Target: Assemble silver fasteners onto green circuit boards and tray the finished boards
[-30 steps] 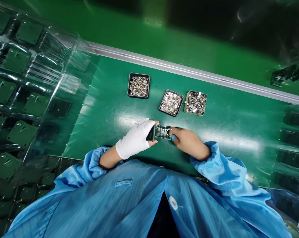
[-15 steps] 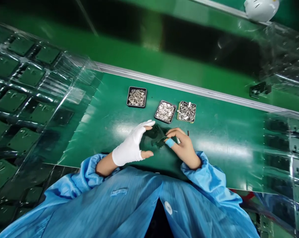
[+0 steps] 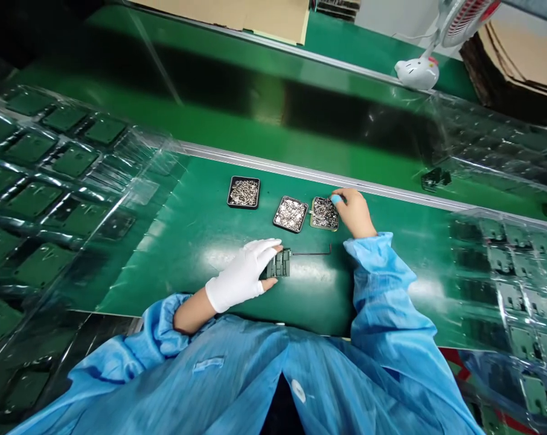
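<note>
My left hand (image 3: 243, 273), in a white glove with bare fingertips, grips a dark green slotted plastic part (image 3: 281, 264) on the table between thumb and fingers. From this part's upper right a thin dark rod with a bent reddish end (image 3: 316, 254) extends rightward; whether it touches the part I cannot tell. My right hand (image 3: 354, 211), with blue tape on a finger, reaches to the right edge of a tray of small metal pieces (image 3: 325, 214). Its fingers are pinched together there, and anything between them is hidden. Just left stands a second tray of shiny metal pieces (image 3: 290, 214).
A black tray of small metal parts (image 3: 243, 192) stands farther left. Clear plastic trays with green parts lie at the left (image 3: 42, 193) and right (image 3: 522, 266). A metal rail (image 3: 264, 164) runs behind. A white fan (image 3: 418, 72) and cardboard (image 3: 522, 60) are at the back.
My right hand has left the green part and moved up and right to the rightmost tray. My left hand has closed on the part, now lower on the table. The view has tilted upward.
</note>
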A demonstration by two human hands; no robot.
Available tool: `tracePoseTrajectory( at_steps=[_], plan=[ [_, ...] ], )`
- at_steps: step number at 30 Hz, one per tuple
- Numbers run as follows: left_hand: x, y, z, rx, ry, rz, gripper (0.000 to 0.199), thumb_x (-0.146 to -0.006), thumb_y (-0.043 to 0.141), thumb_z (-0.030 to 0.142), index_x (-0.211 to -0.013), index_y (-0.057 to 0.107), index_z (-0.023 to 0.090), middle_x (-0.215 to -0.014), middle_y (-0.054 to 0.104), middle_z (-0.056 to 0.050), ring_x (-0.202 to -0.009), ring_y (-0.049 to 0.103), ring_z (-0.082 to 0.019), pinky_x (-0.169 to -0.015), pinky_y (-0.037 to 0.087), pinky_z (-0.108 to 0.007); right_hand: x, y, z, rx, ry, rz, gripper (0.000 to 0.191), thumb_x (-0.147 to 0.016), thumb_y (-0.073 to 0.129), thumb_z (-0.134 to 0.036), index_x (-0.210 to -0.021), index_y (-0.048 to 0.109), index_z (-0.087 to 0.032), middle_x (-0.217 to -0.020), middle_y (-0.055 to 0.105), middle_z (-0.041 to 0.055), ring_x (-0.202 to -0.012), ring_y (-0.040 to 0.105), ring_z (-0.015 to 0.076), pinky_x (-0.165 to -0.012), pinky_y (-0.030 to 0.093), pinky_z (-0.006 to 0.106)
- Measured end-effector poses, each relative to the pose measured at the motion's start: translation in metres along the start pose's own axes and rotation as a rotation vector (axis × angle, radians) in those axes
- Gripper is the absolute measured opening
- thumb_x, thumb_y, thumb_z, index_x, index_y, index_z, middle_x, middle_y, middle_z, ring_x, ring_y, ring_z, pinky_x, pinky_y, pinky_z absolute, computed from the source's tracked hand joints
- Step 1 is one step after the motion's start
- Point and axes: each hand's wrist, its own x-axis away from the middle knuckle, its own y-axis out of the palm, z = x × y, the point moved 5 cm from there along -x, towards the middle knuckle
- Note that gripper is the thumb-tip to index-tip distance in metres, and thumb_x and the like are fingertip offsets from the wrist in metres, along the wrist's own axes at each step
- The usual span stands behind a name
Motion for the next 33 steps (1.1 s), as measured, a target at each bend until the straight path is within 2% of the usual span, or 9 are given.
tracePoseTrajectory(
  at_steps=[5,11,14,16,19,22,24,29,33],
  plan=[
    [0.012,-0.009,-0.010,0.060,-0.055,0.111,0.056,-0.085,0.056,0.041,-0.132,0.044,0.014,-0.134,0.051,-0.018,-0.124,0.050,-0.030,-0.103,0.044,-0.046,-0.003,0.008,0.003,-0.025,0.068,-0.065,0.008,-0.074,0.055,-0.019,-0.076,0.063,-0.019,-0.078,0.063,0.0041,-0.073,0.055,0.0203,-0.074,0.043,0.035],
    [0.017,-0.033,-0.024,0.149,-0.202,0.252,0.040,-0.090,0.049,0.041,-0.121,0.055,0.017,-0.123,0.061,-0.012,-0.114,0.058,-0.025,-0.099,0.047,-0.041,0.024,-0.004,0.003,-0.671,0.101,-0.006,0.009,-0.074,0.061,-0.028,-0.075,0.058,-0.020,-0.069,0.061,-0.0007,-0.068,0.056,0.0161,-0.066,0.043,0.029],
    [0.004,-0.045,-0.014,0.222,-0.248,0.295,0.031,-0.090,0.047,0.038,-0.104,0.064,0.017,-0.108,0.067,-0.009,-0.101,0.063,-0.021,-0.092,0.050,-0.035,0.044,0.002,-0.020,-0.917,0.100,-0.043,0.009,-0.078,0.062,-0.030,-0.078,0.057,-0.022,-0.070,0.063,-0.0011,-0.069,0.059,0.0160,-0.067,0.047,0.029],
    [-0.007,-0.047,-0.003,0.320,-0.274,0.268,0.028,-0.090,0.047,0.036,-0.090,0.067,0.017,-0.093,0.070,-0.006,-0.088,0.065,-0.019,-0.082,0.052,-0.030,0.061,0.007,-0.048,-0.986,0.018,-0.095,0.010,-0.080,0.063,-0.031,-0.080,0.058,-0.023,-0.075,0.064,-0.0004,-0.073,0.061,0.0168,-0.068,0.049,0.030],
    [-0.022,-0.038,0.012,0.599,-0.276,0.095,0.030,-0.089,0.048,0.038,-0.080,0.067,0.017,-0.075,0.068,-0.002,-0.067,0.063,-0.014,-0.064,0.050,-0.024,0.088,0.013,-0.092,-0.952,-0.187,-0.185,0.008,-0.083,0.066,-0.030,-0.081,0.062,-0.024,-0.085,0.064,0.0016,-0.081,0.061,0.0183,-0.072,0.051,0.033],
    [-0.026,-0.028,0.020,0.790,-0.235,-0.036,0.034,-0.088,0.047,0.042,-0.071,0.061,0.016,-0.063,0.062,0.001,-0.055,0.057,-0.012,-0.054,0.045,-0.022,0.106,0.014,-0.116,-0.890,-0.326,-0.216,0.003,-0.087,0.064,-0.026,-0.084,0.065,-0.026,-0.089,0.063,0.0021,-0.084,0.060,0.0178,-0.075,0.050,0.033],
    [-0.024,-0.028,0.017,0.658,-0.243,0.023,0.036,-0.088,0.046,0.043,-0.066,0.057,0.016,-0.059,0.058,0.001,-0.054,0.055,-0.011,-0.053,0.042,-0.022,0.112,0.015,-0.122,-0.845,-0.364,-0.234,0.005,-0.089,0.061,-0.024,-0.091,0.066,-0.027,-0.090,0.063,0.0019,-0.086,0.060,0.0177,-0.077,0.050,0.033],
    [-0.011,-0.032,0.016,-0.091,-0.145,0.186,0.034,-0.092,0.043,0.031,-0.066,0.060,0.017,-0.062,0.060,-0.004,-0.061,0.056,-0.017,-0.058,0.040,-0.028,0.117,0.021,-0.121,-0.609,-0.369,-0.270,0.010,-0.093,0.055,-0.022,-0.096,0.063,-0.025,-0.089,0.067,0.0016,-0.083,0.062,0.0171,-0.075,0.050,0.031],
    [-0.005,-0.029,0.011,-0.105,-0.061,0.274,0.028,-0.092,0.044,0.032,-0.085,0.065,0.017,-0.078,0.067,-0.008,-0.075,0.063,-0.020,-0.069,0.048,-0.033,0.116,0.023,-0.116,-0.452,-0.394,-0.217,0.010,-0.092,0.052,-0.021,-0.090,0.061,-0.025,-0.085,0.066,0.0013,-0.082,0.061,0.0190,-0.089,0.045,0.039]
  ],
)
